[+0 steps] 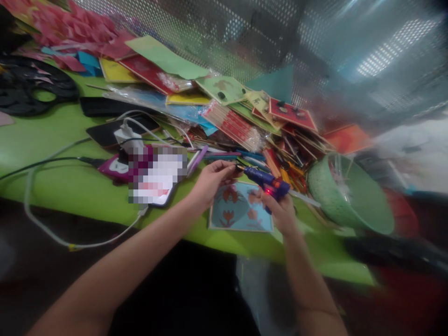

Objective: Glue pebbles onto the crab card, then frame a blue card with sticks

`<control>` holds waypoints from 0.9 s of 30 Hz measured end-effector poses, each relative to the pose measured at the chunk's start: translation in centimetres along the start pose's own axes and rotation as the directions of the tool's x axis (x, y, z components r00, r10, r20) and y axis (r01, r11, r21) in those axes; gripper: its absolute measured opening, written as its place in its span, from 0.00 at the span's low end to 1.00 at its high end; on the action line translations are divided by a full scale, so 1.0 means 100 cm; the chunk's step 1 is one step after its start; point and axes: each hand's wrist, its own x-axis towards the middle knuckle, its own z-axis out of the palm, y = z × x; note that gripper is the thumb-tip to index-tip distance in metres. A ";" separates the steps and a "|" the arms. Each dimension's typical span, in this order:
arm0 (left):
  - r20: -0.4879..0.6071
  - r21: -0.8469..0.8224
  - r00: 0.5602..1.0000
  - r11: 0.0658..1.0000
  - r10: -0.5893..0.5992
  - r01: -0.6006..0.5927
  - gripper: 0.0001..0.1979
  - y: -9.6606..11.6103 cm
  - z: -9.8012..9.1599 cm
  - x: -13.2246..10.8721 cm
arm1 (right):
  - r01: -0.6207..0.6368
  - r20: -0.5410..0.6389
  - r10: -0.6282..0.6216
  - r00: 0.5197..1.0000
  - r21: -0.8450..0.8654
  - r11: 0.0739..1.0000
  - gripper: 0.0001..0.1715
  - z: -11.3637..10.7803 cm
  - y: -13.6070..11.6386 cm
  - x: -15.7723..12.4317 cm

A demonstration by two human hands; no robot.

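My right hand (282, 212) grips a blue glue gun (266, 181) with a small red light on its side. A clear glue stick (304, 198) pokes out of its back end, and the nozzle points left. Fingers pinched together, my left hand (215, 179) is at the nozzle tip with a small dark piece that I cannot make out. Below both hands a light blue card (241, 217) with orange-red flower shapes lies on the green table (168, 221); the hands cover part of its upper edge.
To the left, a phone (161, 179) lies by a purple power strip (117, 168) with a white plug; a white cable (94, 245) hangs over the table edge. Behind are piled cards (224, 88) and packed sticks (233, 123). A green bowl (350, 200) stands right.
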 end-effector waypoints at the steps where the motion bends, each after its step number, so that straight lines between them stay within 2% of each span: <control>1: 0.006 0.005 1.000 1.000 0.002 -0.002 0.07 0.000 0.000 0.000 | 0.008 -0.002 -0.008 1.000 -0.001 1.000 0.26 0.000 0.000 0.000; 8: -0.002 -0.030 0.999 0.999 0.038 -0.038 0.08 -0.001 -0.001 0.001 | -0.005 -0.004 0.005 1.000 0.003 1.000 0.27 0.000 0.000 0.000; 19: -0.034 -0.101 0.998 0.993 0.052 -0.055 0.04 -0.001 -0.001 0.003 | 0.010 -0.040 -0.011 0.999 -0.024 1.000 0.27 -0.002 0.001 0.002; 27: -0.003 -0.045 0.999 0.998 0.037 -0.037 0.05 0.000 -0.001 0.001 | 0.002 -0.035 -0.002 0.999 0.013 1.000 0.28 -0.001 0.000 0.001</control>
